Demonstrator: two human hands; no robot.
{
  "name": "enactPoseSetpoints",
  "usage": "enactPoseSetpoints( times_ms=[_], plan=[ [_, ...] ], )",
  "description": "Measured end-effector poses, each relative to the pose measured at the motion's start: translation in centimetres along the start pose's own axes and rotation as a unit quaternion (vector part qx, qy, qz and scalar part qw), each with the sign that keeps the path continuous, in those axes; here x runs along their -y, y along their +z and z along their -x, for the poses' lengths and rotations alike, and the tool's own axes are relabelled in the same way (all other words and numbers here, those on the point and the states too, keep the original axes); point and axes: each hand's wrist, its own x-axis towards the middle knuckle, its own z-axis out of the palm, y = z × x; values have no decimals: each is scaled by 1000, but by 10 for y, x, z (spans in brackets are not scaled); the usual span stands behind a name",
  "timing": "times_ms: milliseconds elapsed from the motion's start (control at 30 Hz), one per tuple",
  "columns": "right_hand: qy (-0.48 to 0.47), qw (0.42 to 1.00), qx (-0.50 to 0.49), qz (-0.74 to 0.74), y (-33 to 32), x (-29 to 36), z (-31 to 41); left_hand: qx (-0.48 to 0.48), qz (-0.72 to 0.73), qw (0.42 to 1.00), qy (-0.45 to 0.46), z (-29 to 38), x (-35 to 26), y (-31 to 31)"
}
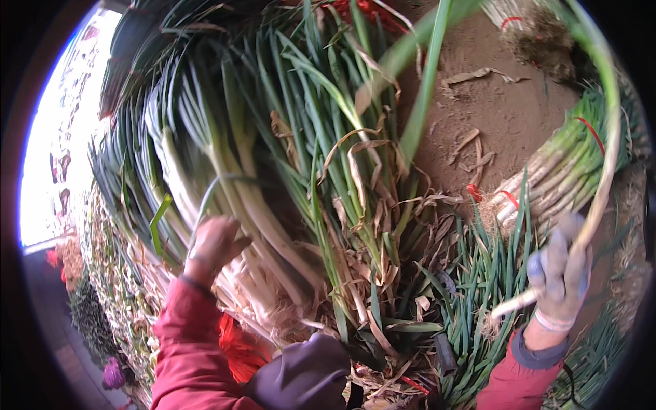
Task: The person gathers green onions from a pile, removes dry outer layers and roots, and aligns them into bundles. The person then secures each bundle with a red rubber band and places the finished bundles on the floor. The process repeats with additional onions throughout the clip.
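My right hand (558, 277), in a pale knit glove, is closed around a single long green onion (605, 189). Its white root end points down to the left, and its green leaves arch up past the top edge. My left hand (215, 243) is bare and blurred, fingers curled, over a pile of long green onions (256, 220) with white stalks. A thin, pale strip of leaf (207, 197) runs beside that hand; whether the fingers hold it is unclear. Between my hands lie more onions with green and withered leaves (353, 205).
A bundle of onions (543, 174) tied with red bands lies on bare soil (492, 118) at right. Another tied bundle (533, 36) is above it. Red plastic ties (238, 351) sit near my lap. Loose green tops (482, 287) lie left of my right hand.
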Motion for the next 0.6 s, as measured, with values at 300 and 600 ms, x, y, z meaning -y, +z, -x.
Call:
enactPoseSetpoints(
  times_ms=[300, 600],
  plan=[
    [203, 947, -250, 12, -31, -203, -102, -190, 347, 894, 209, -35, -103, -13],
    [248, 921, -294, 53, -79, -306, -47, -276, 361, 838, 303, -243, -240, -51]
  ],
)
